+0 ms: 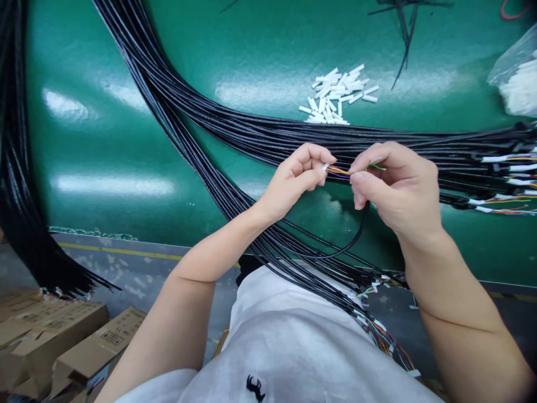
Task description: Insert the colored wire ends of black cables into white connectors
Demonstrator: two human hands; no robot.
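Note:
Between my two hands stretch thin coloured wires, yellow, red and purple among them, from the end of a black cable that loops down below my right hand. My left hand pinches a small white piece at the left ends of these wires. With thumb and forefinger, my right hand grips the wires' other end; a green wire tip pokes out above its thumb. Just behind both hands runs a thick bundle of black cables. Fingers hide where the wires leave the cable.
White tubes lie in a loose pile on the green table. A clear bag of white pieces is at the right. Cut black ties lie at the back. Another cable bundle hangs over the left edge, above cardboard boxes.

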